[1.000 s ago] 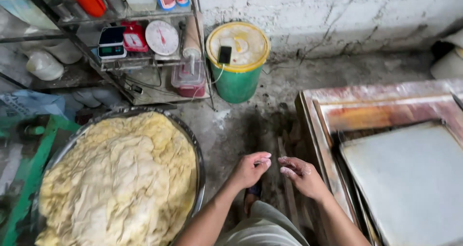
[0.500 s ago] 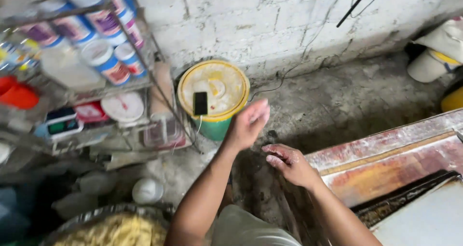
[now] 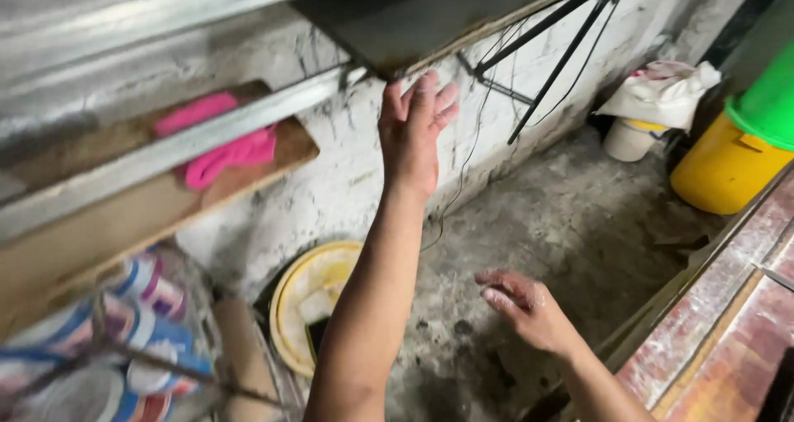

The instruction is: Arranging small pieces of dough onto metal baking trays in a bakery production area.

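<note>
A person's left hand (image 3: 413,136) is raised high against the whitewashed wall (image 3: 331,182), fingers spread and empty, its tips just under the front edge of a dark metal shelf (image 3: 413,16) fixed above; whether the fingertips touch that edge cannot be told. A second ago both hands hung low beside a wide pan of pale dough, and half a second ago the left had only begun to lift over the yellow-lidded bucket (image 3: 318,306); now the dough is out of view and the gaze has swung up to the wall, so the work in hand appears to have turned from the dough to something at the shelf. The right hand (image 3: 529,310), dusted pale and loosely open with nothing in it, hangs well below the shelf, over the grey concrete floor (image 3: 546,223). Left of the shelf and lower, a pink cloth (image 3: 219,145) lies on a wooden board (image 3: 124,215), and further below that stand blurred blue-and-white tins (image 3: 149,339) on a wire rack. Black bracket struts (image 3: 546,58) slant down from the shelf's right end. Far right of the shelf sit a yellow drum with a green lid (image 3: 728,161), a small white tub under a pale cloth (image 3: 633,136), and the reddish edge of a worktable (image 3: 728,323)
</note>
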